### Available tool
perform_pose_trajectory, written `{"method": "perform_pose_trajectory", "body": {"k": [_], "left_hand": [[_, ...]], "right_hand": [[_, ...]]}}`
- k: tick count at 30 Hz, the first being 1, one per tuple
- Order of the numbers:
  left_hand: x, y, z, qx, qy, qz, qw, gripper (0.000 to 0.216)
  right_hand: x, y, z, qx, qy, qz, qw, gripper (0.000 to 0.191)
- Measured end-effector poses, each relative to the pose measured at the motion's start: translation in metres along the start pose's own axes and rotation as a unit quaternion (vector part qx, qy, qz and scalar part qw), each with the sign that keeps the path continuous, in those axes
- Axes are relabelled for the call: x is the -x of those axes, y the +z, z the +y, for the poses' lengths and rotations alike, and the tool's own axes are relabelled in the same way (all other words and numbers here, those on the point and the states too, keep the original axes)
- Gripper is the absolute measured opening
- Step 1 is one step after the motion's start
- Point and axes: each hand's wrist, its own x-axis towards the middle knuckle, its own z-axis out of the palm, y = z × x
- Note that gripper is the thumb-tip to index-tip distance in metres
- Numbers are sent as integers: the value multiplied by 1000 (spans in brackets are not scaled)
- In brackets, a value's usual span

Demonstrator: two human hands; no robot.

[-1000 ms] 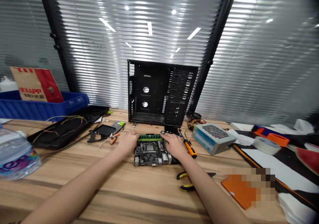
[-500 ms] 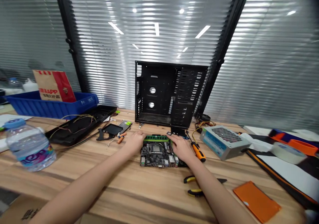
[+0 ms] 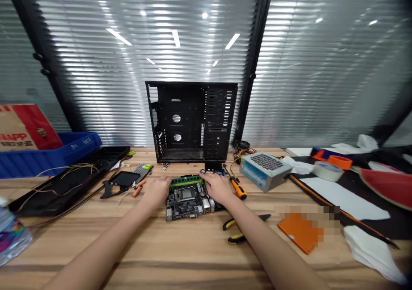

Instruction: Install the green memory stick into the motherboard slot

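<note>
A dark motherboard [image 3: 185, 204] lies flat on the wooden table, its bare processor socket area facing up. Along its far edge runs a green RAM stick [image 3: 186, 179]. My left hand [image 3: 157, 191] is closed at the stick's left end, by the board's far left corner. At the other end, my right hand [image 3: 219, 187] has its fingers bent over the stick's right end; its fingertips are partly hidden. Beyond the board stands an open black computer case [image 3: 183, 122]. An orange-and-black screwdriver [image 3: 238, 188] lies right of my right hand.
Yellow-handled pliers [image 3: 236, 238] lie under my right forearm. A power supply [image 3: 265, 169] sits to the right, with an orange panel [image 3: 299, 234] nearer me. Leftward are a cooler bracket [image 3: 124, 179], a black case panel [image 3: 64, 191], a blue bin [image 3: 77, 150] and a water bottle [image 3: 13, 234].
My view has turned to the right, so everything sits further left in the picture. Both hands stay at the ends of the RAM stick, with little visible movement.
</note>
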Motion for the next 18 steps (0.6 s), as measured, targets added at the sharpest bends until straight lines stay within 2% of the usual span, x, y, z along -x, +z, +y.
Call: {"method": "perform_pose_trajectory", "body": {"k": [13,15,18], "left_hand": [[-3,2,-2,8,0,6,1000,27],[-3,3,-2,6,-3,9,1000,27],[-2,3,-3,1,-6,13,1000,27]], "right_hand": [[1,-7,-2,20,0,-15,1000,59],[2,-17,-6,40,5,-4,999,59],[11,-48,-25,67,27,55,996,60]]}}
